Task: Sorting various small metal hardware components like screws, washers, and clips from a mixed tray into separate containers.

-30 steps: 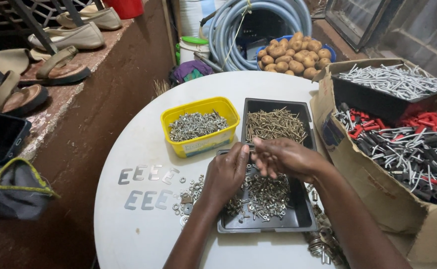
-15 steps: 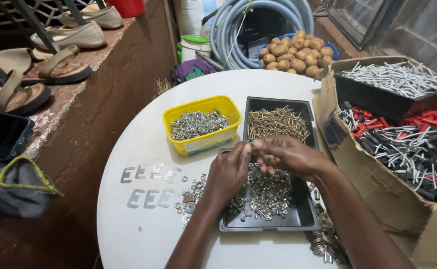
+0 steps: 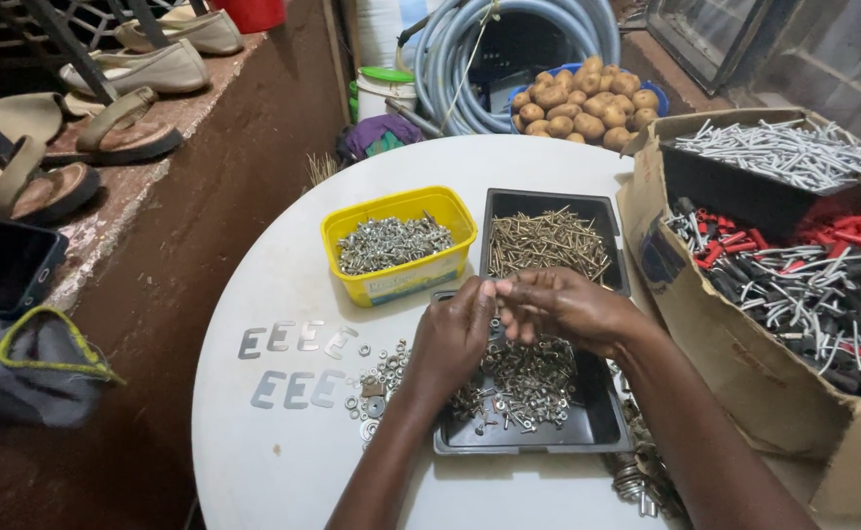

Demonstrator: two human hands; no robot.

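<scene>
My left hand (image 3: pixel 455 339) and my right hand (image 3: pixel 560 306) meet fingertip to fingertip over a black tray (image 3: pixel 587 432) of mixed silver screws, nuts and washers. Their pinched fingers hold a small metal part (image 3: pixel 496 291) between them; I cannot tell what kind it is. Just beyond the hands stand a yellow tub (image 3: pixel 399 245) of silver screws and a second black tray (image 3: pixel 546 240) of brass-coloured screws. Loose washers (image 3: pixel 376 385) lie on the white round table (image 3: pixel 263 461) left of my left wrist.
Several flat E-shaped metal plates (image 3: pixel 293 365) lie in two rows at the table's left. A cardboard box (image 3: pixel 744 363) of long bolts with red and black plugs stands right. Potatoes (image 3: pixel 582 103) and a coiled hose (image 3: pixel 509 49) lie behind. Sandals (image 3: pixel 106 132) rest on a ledge at left.
Both hands stay together over the tray, with only small finger movements. The view has shifted slightly.
</scene>
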